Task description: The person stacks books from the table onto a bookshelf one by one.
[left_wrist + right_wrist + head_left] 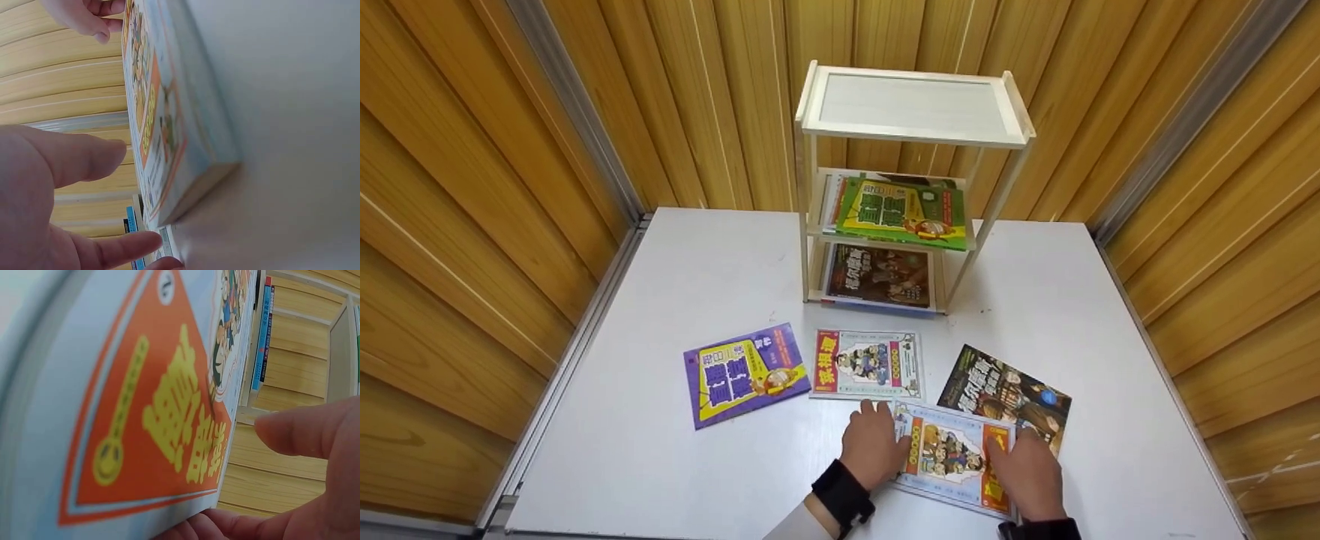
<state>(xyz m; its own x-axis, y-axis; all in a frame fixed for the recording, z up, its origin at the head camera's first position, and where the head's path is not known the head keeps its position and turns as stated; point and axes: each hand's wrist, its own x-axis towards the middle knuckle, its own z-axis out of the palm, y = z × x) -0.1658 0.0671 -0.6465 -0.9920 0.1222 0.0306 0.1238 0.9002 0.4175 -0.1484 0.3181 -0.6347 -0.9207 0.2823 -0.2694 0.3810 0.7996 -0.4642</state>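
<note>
A light-blue comic book [951, 454] with a cartoon group and a red title band lies near the front of the table, overlapping a dark-covered book [1012, 394]. At its left end is my left hand [874, 444], fingers spread around the corner; in the left wrist view the thumb [93, 157] stands off the cover. My right hand [1031, 474] is at the title end. The right wrist view shows its thumb [292, 433] extended above the cover, with the fingers [225, 526] along the book's edge, their tips partly hidden.
A purple book [746, 375] and another comic book [868, 364] lie further back on the white table [607, 450]. Behind them stands a three-tier shelf [915, 141], with a green book [900, 211] on its middle tier and a dark book [879, 275] at the bottom. Wood-patterned panels [720, 97] enclose the table.
</note>
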